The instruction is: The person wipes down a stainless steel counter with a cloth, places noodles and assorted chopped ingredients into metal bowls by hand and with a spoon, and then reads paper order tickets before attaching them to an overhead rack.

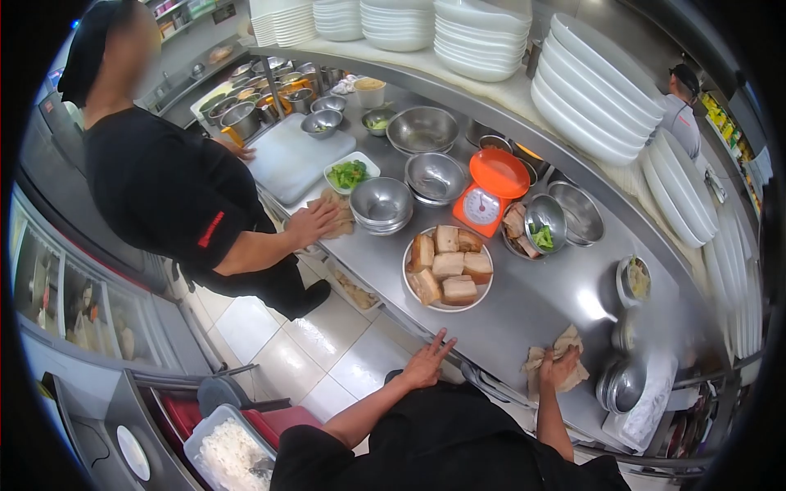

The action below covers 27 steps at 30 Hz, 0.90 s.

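Observation:
My left hand [425, 363] rests at the front edge of the steel counter [508, 303], fingers stretched out and nothing in them. With my right hand [560, 370] I grip a crumpled brown cloth [571, 340] against the counter top. Beyond my left hand stands a round white bowl [407, 282] of thick meat blocks [448, 265] that look like pork belly. Behind it is an orange kitchen scale [481, 207] with an orange pan. A steel bowl with green vegetable pieces [543, 237] sits right of the scale, partly over a bowl of meat slices [516, 221].
A co-worker in black [164, 180] stands at the left, one hand on another brown cloth [339, 214]. Steel bowls [381, 203], a cutting board [301, 159] and a dish of greens [350, 173] line the counter. White plates [483, 41] are stacked on the overhead shelf.

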Available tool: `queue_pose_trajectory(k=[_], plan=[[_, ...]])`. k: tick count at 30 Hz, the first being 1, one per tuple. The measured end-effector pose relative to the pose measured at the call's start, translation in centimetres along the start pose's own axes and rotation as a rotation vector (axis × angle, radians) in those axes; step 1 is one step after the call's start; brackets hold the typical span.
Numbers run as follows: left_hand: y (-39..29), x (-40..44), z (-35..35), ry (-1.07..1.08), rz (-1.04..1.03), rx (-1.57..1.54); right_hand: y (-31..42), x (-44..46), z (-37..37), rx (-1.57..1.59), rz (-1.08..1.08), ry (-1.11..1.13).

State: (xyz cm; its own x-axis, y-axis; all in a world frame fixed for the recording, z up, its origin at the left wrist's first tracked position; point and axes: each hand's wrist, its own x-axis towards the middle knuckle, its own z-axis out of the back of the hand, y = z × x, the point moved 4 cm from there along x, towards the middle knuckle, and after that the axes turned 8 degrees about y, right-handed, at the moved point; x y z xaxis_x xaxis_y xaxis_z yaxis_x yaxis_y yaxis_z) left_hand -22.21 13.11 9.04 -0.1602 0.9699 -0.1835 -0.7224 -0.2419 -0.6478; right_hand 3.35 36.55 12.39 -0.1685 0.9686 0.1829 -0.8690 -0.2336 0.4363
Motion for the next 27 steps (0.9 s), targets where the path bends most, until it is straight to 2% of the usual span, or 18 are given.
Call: queue_pose_trajectory(k=[27], plan=[[-0.5, -0.2, 0.6, -0.010, -0.038, -0.016, 0.7, -0.4, 0.9, -0.013, 0.004, 0.023]])
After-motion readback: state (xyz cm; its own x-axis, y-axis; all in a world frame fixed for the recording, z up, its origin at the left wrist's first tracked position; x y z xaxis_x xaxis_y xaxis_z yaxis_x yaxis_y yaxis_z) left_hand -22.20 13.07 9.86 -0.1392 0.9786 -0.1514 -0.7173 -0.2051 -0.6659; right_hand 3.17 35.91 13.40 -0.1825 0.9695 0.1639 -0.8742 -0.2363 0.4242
